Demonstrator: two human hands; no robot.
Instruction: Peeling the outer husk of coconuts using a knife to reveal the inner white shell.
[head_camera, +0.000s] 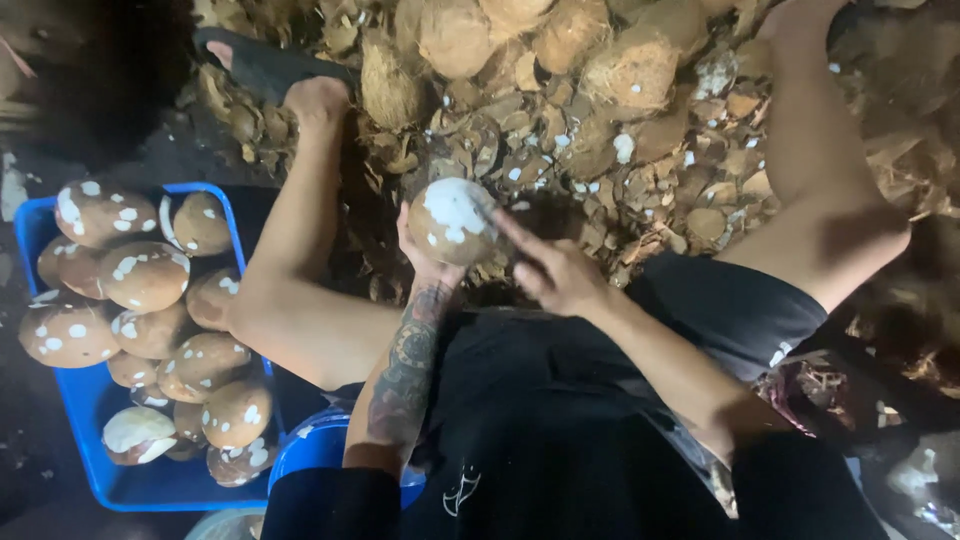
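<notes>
My left hand (428, 262) cups the half-peeled coconut (452, 221) from below, over the husk scraps (640, 170) between my knees, so my right hand (555, 275), fingers loosely bent and empty, can work its top.

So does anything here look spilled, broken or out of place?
Broken husk and shell scraps litter the ground ahead of the seated person, among unpeeled coconuts. The coconut in the left hand has white gouges; the right hand touches it. Peeled ones sit in the blue crate.
</notes>
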